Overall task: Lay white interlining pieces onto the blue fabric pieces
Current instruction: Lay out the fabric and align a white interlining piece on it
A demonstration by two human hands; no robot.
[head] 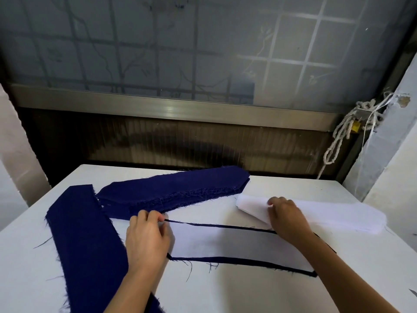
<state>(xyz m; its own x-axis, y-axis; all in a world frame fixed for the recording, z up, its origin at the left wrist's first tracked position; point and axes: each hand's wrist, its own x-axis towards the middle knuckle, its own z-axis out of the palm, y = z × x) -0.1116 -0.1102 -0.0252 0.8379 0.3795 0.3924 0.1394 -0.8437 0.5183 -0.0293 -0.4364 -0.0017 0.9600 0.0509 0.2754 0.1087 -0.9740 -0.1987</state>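
A white interlining piece (237,245) lies on a blue fabric piece (225,260) in front of me, with only the blue edges showing around it. My left hand (146,238) pinches the left end of that pair. My right hand (285,216) pinches the top sheet at the left end of a stack of white interlining pieces (334,216). A stack of blue fabric pieces (176,188) lies behind my left hand. A long blue strip (85,245) runs down the left side of the table.
The white table (248,290) ends at a wall with a frosted window (203,53) behind it. A knotted white rope (345,132) hangs at the back right. A pale wall stands close on the right.
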